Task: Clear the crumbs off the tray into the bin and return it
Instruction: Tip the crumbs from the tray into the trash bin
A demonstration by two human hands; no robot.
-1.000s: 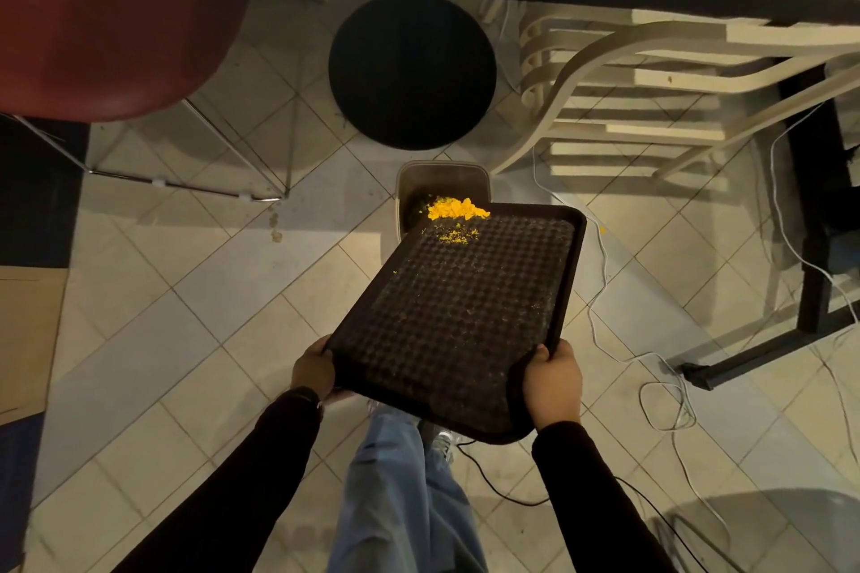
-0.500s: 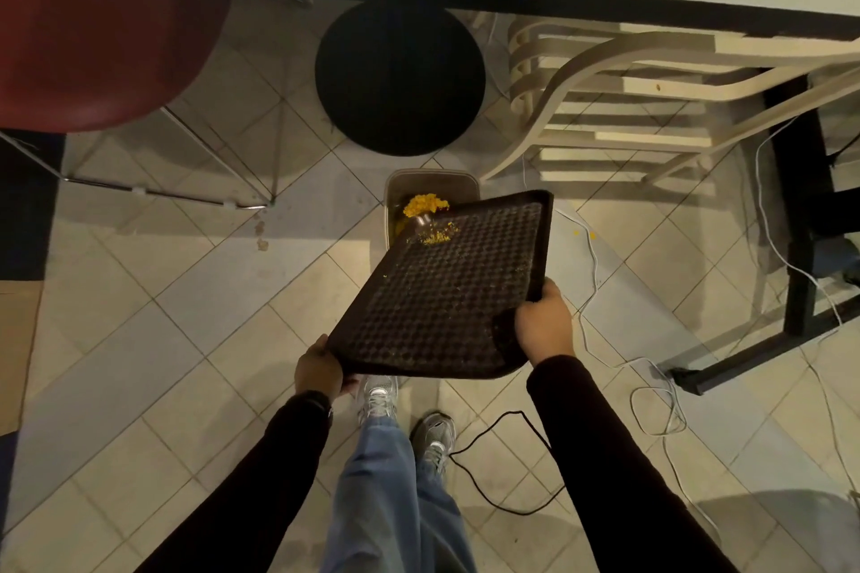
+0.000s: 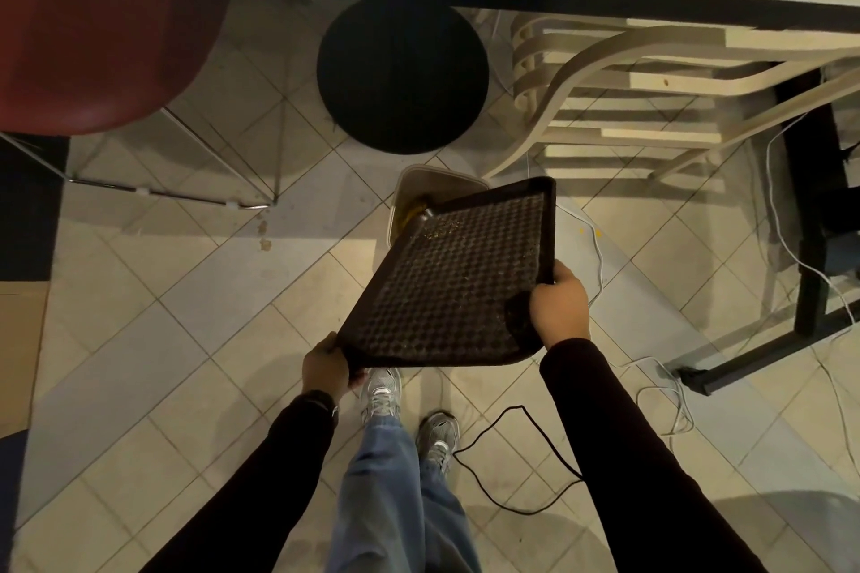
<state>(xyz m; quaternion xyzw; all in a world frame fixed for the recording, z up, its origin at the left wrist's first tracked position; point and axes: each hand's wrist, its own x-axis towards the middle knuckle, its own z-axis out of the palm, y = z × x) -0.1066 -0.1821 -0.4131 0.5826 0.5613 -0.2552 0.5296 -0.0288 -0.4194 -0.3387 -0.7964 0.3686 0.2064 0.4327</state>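
Both arms, in black sleeves, are reaching forward from the bottom of the frame. The left hand [image 3: 325,365] is pinching the near-left corner of the tray [image 3: 458,279], fingers curled under its rim. The right hand [image 3: 561,305] is sitting higher, wrapped closed around the tray's right edge with the thumb on top. The tray is dark, rectangular with rounded corners and a raised rim, its surface covered in a bumpy grid texture. It is tilting down toward its far-left corner, which is hanging over the bin [image 3: 419,186], a small pale container with rounded corners standing on the tiled floor [image 3: 186,302] at the centre of the frame. A few yellow crumbs [image 3: 442,226] are clinging near that low corner, and yellow bits are showing inside the bin. No writing is readable on either.
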